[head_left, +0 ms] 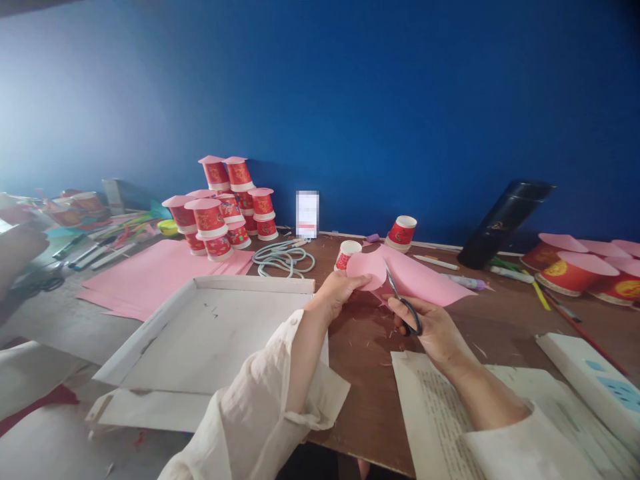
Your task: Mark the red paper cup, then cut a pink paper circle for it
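Observation:
My left hand point(336, 297) pinches a sheet of pink paper point(425, 277) by a rounded part at its left side. In my right hand point(434, 328) is a pair of scissors point(400, 300) with black handles, its blades at the paper beside that rounded edge. The sheet's larger part spreads out to the right above my right hand. Just behind the paper stands a red and white paper cup point(349, 255). A second red paper cup point(401, 233) stands farther back by the wall.
Stacked red cups with pink paper tops point(213, 220) stand left beside pink sheets point(145, 277). A white box lid point(240, 340) lies in front. To the right are a black bottle point(505, 223), more cups point(575, 272) and a power strip point(590, 367). Another person's hand point(23, 250) shows far left.

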The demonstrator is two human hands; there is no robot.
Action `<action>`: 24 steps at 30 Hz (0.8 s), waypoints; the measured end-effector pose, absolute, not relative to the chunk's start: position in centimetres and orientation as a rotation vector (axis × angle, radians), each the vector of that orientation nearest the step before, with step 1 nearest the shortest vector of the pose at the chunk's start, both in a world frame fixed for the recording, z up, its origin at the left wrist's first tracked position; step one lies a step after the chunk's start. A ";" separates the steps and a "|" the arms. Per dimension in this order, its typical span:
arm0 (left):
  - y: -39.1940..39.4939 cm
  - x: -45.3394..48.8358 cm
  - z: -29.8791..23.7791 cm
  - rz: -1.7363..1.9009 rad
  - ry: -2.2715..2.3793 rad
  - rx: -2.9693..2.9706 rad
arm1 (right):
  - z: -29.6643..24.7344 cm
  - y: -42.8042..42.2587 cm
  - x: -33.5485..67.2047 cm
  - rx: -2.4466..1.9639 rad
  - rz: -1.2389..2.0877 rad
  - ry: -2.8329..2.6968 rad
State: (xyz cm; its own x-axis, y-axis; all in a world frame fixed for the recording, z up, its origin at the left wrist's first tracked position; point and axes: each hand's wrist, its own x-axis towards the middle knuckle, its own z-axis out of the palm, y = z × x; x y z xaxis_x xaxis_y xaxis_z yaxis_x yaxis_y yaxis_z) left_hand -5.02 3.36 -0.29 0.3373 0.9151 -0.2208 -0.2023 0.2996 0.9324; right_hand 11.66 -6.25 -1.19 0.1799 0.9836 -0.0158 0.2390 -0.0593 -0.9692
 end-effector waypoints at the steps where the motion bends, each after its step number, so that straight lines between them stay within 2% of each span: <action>1: 3.4 -5.0 -0.3 0.895 0.933 0.976 | -1.1 -6.3 11.6 -1.496 0.978 -1.220; 24: 3.3 -5.2 0.0 0.941 0.946 0.969 | -0.9 -6.5 11.6 -1.554 0.884 -1.263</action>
